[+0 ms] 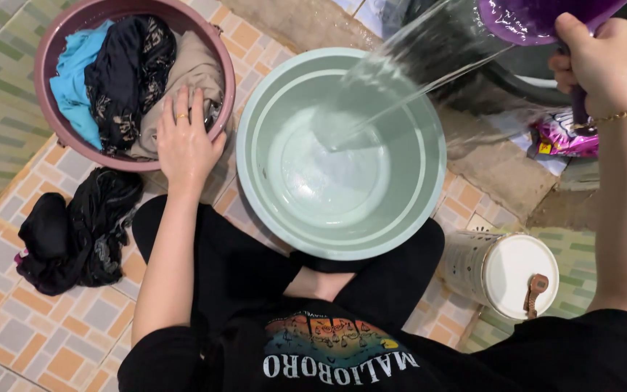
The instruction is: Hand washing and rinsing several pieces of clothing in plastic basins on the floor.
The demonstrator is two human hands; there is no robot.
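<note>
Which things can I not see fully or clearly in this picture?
- Purple scoop in the right hand, head view: cut off by the top edge.
- Dark tub behind it: blurred by the pouring water, cut off by the edge.
- Clothes deep in the pink basin: hidden under the top garments and the left hand.
- Purple packet: partly hidden by the right wrist.

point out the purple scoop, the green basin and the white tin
purple scoop (527, 18), head view, on its tilted bowl
green basin (429, 123), head view, on its right rim
white tin (517, 274), head view, on its lid
</note>
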